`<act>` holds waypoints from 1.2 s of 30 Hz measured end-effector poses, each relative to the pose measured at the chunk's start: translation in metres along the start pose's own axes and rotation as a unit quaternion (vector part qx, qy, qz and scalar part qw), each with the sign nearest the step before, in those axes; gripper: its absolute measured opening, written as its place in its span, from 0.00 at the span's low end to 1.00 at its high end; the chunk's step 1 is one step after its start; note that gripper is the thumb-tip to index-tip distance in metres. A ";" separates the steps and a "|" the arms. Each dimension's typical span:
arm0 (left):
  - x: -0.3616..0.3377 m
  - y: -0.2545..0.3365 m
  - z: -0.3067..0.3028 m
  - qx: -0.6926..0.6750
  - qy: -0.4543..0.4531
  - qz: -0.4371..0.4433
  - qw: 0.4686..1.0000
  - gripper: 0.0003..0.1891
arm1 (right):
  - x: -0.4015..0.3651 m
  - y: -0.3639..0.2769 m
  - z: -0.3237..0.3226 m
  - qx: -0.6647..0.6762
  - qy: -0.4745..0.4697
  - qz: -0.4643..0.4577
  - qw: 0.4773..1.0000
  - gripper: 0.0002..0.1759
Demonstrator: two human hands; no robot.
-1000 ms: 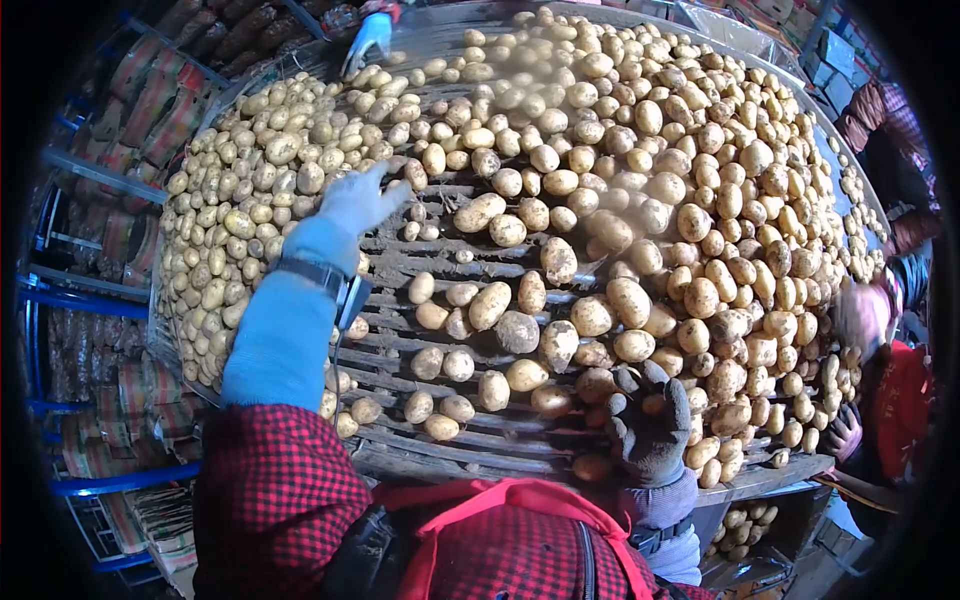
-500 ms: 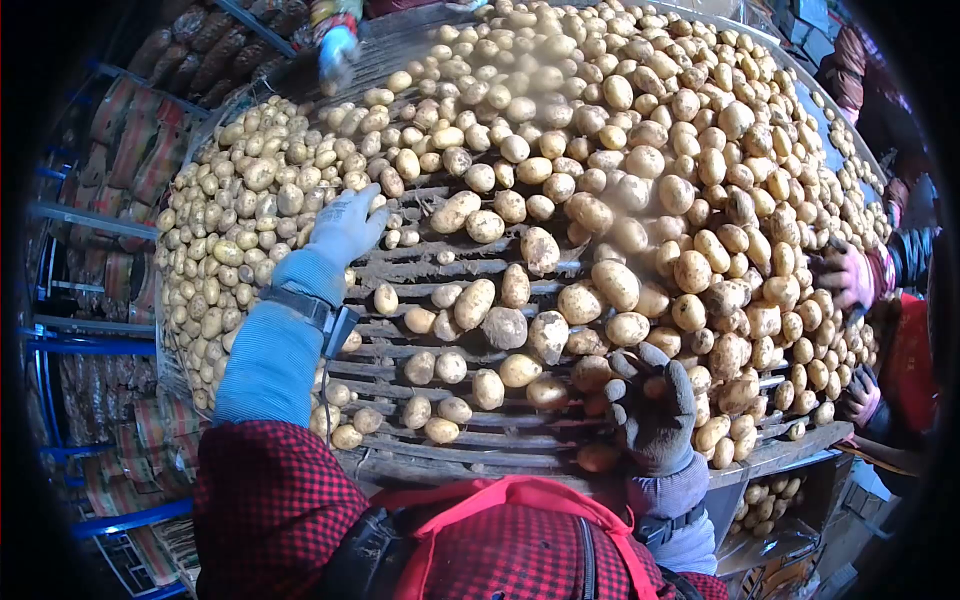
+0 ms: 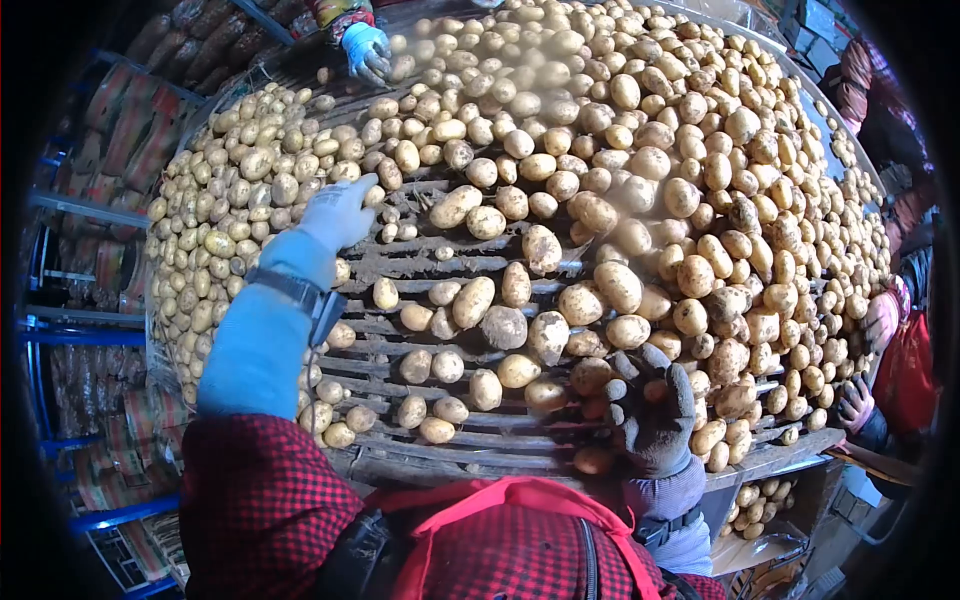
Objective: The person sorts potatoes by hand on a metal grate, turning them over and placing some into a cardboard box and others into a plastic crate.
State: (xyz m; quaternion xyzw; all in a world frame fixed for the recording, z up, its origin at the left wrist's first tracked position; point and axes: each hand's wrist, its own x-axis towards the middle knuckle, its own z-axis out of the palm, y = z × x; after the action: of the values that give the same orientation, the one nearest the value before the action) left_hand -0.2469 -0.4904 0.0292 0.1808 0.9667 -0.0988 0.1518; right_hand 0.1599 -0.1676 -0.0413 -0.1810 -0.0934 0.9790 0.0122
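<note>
My left hand, in a pale blue-grey glove, reaches over the inner edge of a heap of small potatoes. Its fingers stretch forward with nothing visibly held, beside a few tiny potatoes on the slats. A dark grey glove covers my right hand, low over the front of the slatted table. Its fingers are apart and curved, with a potato showing between them, not visibly gripped. Just left of those fingers sits another potato. Larger loose potatoes lie between my hands.
A big pile of potatoes covers the right and back. A co-worker's blue-gloved hand is at the far left; other gloved hands work at the right edge. Blue metal racks stand left. A bin with potatoes sits below right.
My left hand has drawn slightly left over the small potatoes. My right hand stays almost still. The far co-worker's blue glove has shifted right, and a hand at the right edge has moved nearer the body.
</note>
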 end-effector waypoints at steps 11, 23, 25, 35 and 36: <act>0.019 -0.005 0.005 -0.063 0.021 -0.016 0.998 0.36 | 0.002 -0.001 0.012 -0.020 0.035 -0.007 0.999 0.30; -0.035 0.002 0.062 -0.174 0.130 0.074 0.973 0.34 | 0.002 0.001 0.017 -0.010 0.045 -0.026 0.999 0.31; -0.047 0.031 0.054 -0.091 0.143 0.074 0.983 0.37 | 0.003 0.001 0.016 -0.010 0.040 -0.021 0.999 0.31; -0.038 0.046 0.066 -0.099 0.176 0.129 0.971 0.27 | 0.004 0.000 0.018 -0.032 0.020 -0.019 0.999 0.31; -0.035 0.046 0.067 -0.101 0.181 0.132 0.969 0.27 | 0.004 -0.001 0.019 -0.035 0.017 -0.024 0.999 0.31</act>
State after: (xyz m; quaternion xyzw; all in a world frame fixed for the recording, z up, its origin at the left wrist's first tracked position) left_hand -0.1808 -0.4760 -0.0282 0.3053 0.9507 0.0547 0.0036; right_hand 0.1499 -0.1701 -0.0255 -0.1958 -0.1314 0.9713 0.0309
